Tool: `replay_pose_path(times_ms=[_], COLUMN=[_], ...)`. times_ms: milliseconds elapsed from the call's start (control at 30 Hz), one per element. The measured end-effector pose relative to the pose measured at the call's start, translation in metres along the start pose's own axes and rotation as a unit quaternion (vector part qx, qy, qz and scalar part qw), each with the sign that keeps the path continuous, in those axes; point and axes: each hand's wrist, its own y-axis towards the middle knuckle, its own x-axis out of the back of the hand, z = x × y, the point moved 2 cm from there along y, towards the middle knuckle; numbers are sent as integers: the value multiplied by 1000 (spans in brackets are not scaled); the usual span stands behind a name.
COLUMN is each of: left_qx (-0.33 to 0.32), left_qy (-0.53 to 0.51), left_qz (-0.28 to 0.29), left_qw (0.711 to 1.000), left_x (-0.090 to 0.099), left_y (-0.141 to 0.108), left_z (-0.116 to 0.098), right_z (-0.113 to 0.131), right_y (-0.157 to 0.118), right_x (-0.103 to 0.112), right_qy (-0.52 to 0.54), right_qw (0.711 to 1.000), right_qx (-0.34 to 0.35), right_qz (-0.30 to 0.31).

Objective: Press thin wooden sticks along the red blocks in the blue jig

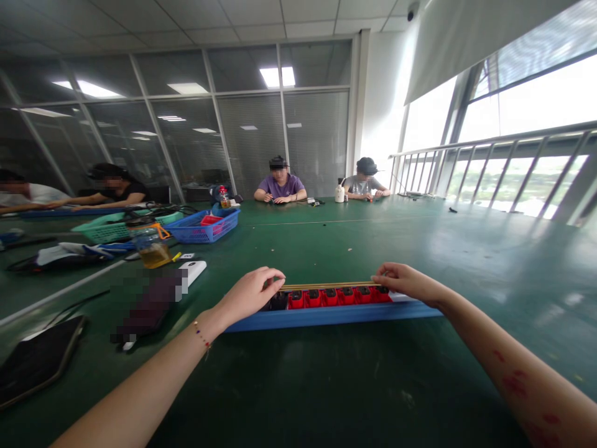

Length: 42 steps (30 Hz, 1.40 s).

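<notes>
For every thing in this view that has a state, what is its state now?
Left hand: pinching the sticks
Right hand: pinching the sticks' other end
Red blocks: lined up in a row
Blue tray: holding red blocks
Jar: partly filled
Blue basket: uncovered, holding something red
Tablet: screen dark
Window blind: partly lowered

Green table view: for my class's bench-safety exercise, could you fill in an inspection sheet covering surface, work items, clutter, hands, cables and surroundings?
Surface: green table, small specks beyond the tray.
Work items: blue tray holding a row of red pieces with dark tops; thin yellowish strips along its far side.
Clutter: blue basket, green basket, jar of amber liquid, dark flat device, all to the left.
Hands: left hand and right hand with fingers at opposite ends of the strips; grip unclear.
Cables: dark cable near the device.
Surroundings: people seated around, railing by the windows.
</notes>
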Motion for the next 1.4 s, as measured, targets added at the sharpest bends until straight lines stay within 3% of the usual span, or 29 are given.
replay_pose_path(times_ms=[267, 567, 833, 1067, 1267, 1400], left_qx=[9, 9, 4, 2, 21, 56], left_qy=[-1, -3, -7, -4, 4, -26], left_qz=[12, 18, 24, 24, 22, 100], left_qw=[1000, 1000, 1000, 1000, 1000, 993], left_x=[-10, -11, -8, -8, 8, 22], left_y=[2, 1, 0, -1, -1, -2], left_z=[4, 5, 1, -4, 6, 23], right_z=[5, 8, 8, 8, 8, 10], right_y=[-1, 0, -2, -2, -3, -4], right_x=[3, 0, 1, -2, -2, -1], right_qy=[-149, -170, -163, -144, -157, -166], right_qw=[988, 983, 985, 989, 986, 985], right_qx=[14, 28, 31, 27, 45, 56], right_qz=[-32, -65, -44, 16, 8, 3])
